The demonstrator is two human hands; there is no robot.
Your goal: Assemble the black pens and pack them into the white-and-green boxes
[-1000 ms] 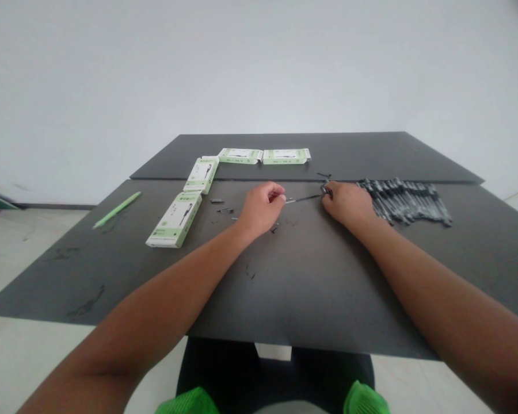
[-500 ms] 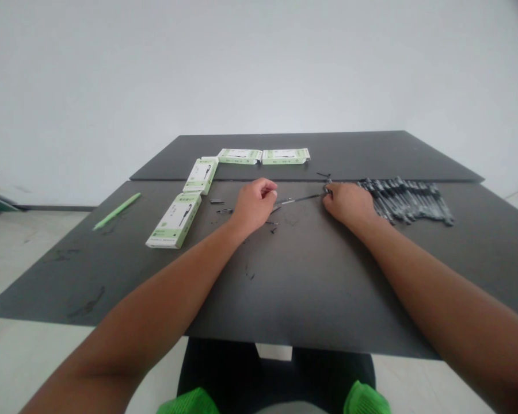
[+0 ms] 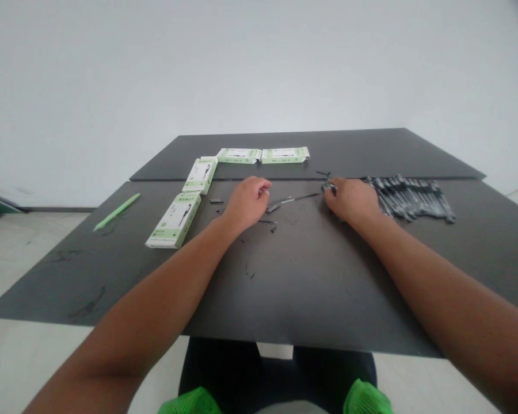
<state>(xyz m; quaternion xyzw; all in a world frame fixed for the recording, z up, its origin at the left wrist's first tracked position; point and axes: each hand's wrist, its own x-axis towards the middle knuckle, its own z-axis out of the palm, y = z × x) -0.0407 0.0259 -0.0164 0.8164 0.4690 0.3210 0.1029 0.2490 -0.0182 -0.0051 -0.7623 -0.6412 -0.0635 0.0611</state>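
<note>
My left hand hovers low over the table's middle with its fingers curled in; whatever they hold, if anything, is hidden. Beside it lie a black pen cap, a thin pen refill and small dark pen parts. At the left end of a row of clear, black-ended pens, my right hand is closed. The end of a pen shows at its fingertips, and its palm covers part of the row.
Green-and-white pen boxes stand in an L at the left and back. A light green pen lies far left. Another dark cap is near the boxes, and dark scraps lie by the seam of the dark table.
My left hand has shifted slightly left, so the black cap beside it shows more fully. The right hand has moved slightly right along the pens.
</note>
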